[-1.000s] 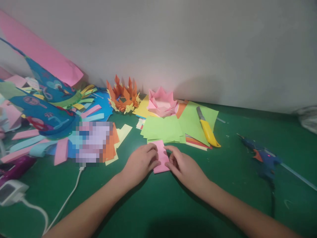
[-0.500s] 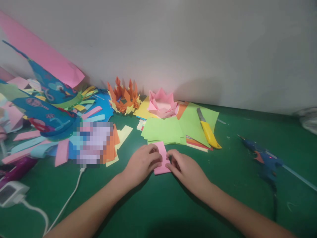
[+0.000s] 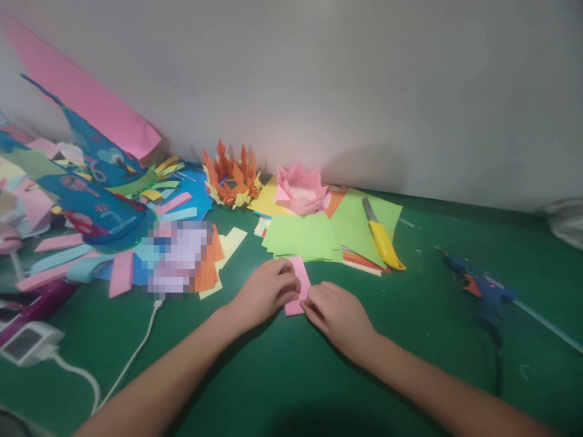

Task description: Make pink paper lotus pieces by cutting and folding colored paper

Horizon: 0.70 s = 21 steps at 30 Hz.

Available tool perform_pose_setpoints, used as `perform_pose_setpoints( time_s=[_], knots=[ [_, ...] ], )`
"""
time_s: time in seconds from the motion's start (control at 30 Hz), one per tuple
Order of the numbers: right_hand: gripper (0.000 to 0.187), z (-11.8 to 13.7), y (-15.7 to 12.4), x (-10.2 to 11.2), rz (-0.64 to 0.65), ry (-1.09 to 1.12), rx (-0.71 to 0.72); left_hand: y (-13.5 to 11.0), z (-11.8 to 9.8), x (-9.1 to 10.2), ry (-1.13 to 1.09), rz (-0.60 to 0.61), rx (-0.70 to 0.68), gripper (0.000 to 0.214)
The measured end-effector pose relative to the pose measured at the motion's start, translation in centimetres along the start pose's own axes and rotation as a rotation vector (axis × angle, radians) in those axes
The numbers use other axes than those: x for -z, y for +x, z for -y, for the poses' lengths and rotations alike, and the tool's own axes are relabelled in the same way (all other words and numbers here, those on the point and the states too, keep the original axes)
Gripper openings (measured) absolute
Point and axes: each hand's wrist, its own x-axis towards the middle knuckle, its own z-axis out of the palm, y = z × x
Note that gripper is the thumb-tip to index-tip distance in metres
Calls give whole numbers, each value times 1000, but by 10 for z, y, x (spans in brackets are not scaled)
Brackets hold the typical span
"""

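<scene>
Both your hands at a folded pink paper

The folded pink paper (image 3: 303, 272) lies on the table right before you, between your hands, its far end beside the light green sheets (image 3: 300, 233). Your left hand (image 3: 268, 286) covers much of its left side, fingers curled and tips on the paper; your right hand (image 3: 344, 315) hides the lower right edge, fingers drawn together there. You cannot tell from this view whether either hand pinches the paper or only presses it, nor how many layers it has.

Beyond the sheets stand a pink origami crown (image 3: 303, 189) and an orange-and-yellow origami crown (image 3: 233, 179); a yellow utility knife (image 3: 382, 243) rests on green paper to your right. Left, a pixelated patch masks something with a white cable (image 3: 143, 337) at its near edge. Blue cone hats (image 3: 107, 212) crowd that side, one cut off by the frame, as is a purple object (image 3: 40, 312). At right, the glue gun (image 3: 489, 297) is blurred, its glue stick running out of view.

Your tabletop (image 3: 291, 376) is green and lightly marked, meeting a plain grey wall (image 3: 364, 79) with a shadow low on it.
</scene>
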Motion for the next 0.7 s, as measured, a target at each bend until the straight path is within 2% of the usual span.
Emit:
perform_pose_setpoints(
  time_s=[0.33, 0.4, 0.5, 0.7],
  knots=[
    [24, 27, 15, -12, -49, 41, 141, 0, 3, -2, -19, -42, -50, 16],
    [22, 25, 15, -8, -5, 64, 105, 0, 3, -2, -19, -50, -50, 14],
    [23, 15, 10, 1, 79, 119, -22, 0, 3, -1, -23, -40, -37, 9],
    [20, -12, -7, 19, 142, 125, -231, 2, 0, 1, -18, -12, 9, 8]
  ],
)
